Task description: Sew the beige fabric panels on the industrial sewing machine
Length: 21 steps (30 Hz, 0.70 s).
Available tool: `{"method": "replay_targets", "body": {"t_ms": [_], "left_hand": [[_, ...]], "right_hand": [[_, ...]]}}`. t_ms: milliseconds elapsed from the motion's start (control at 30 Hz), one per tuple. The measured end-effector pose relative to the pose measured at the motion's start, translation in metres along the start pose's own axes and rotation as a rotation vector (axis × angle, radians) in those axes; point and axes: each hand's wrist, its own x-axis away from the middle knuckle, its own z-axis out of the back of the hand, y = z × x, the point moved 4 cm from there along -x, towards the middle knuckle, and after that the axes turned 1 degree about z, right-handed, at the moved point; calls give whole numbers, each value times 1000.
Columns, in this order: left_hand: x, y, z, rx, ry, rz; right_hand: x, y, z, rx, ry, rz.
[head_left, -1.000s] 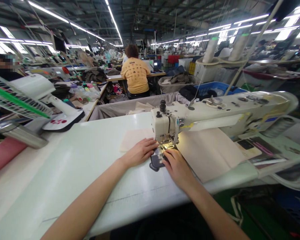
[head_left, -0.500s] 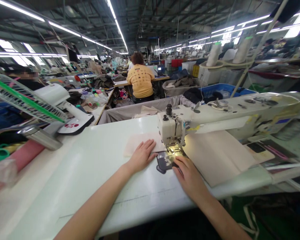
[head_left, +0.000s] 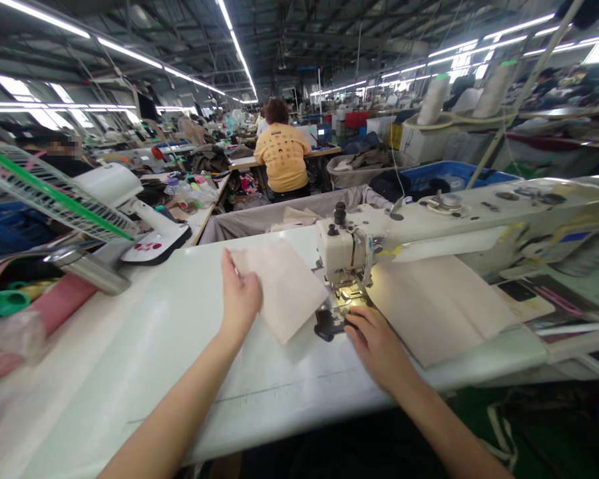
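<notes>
My left hand (head_left: 240, 296) grips a beige fabric piece (head_left: 292, 289) by its left edge, thumb in front and fingers behind. That piece is tilted up off the tabletop, left of the sewing machine (head_left: 342, 249). Its right corner comes near the presser foot. My right hand (head_left: 378, 342) rests at the lit needle plate (head_left: 340, 319), fingers extended and thumb apart, with no held thing showing. Just right of this hand, a larger beige fabric panel (head_left: 439, 309) lies under the machine arm.
On the left are a white fan (head_left: 152, 229), a steel flask (head_left: 87, 269) and a green spool (head_left: 7, 303). A phone (head_left: 516, 290) lies at the right. Beyond the table's far edge stands a cloth-lined bin (head_left: 249, 223); a person in yellow (head_left: 282, 156) sits farther off.
My left hand has gone from lying flat on the small fabric piece to gripping its left edge, lifting and turning it leftward. My right hand stays almost where it was.
</notes>
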Motion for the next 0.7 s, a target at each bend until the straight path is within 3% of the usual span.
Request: {"method": "replay_targets", "body": {"t_ms": [67, 200, 300, 400, 533, 700], "left_hand": [[14, -3, -5, -123, -58, -124], [55, 14, -21, -299, -447, -427], [71, 33, -17, -466, -568, -400], [78, 48, -14, -543, -669, -386], [87, 45, -18, -495, -637, -481], [105, 21, -24, -423, -606, -577]], "right_hand": [[-2, 2, 2, -15, 8, -14], [-2, -1, 12, -45, 41, -48], [1, -25, 22, -37, 64, 8], [4, -64, 19, -54, -46, 173], [14, -89, -5, -1, -292, 304], [20, -53, -17, 170, -357, 157]]}}
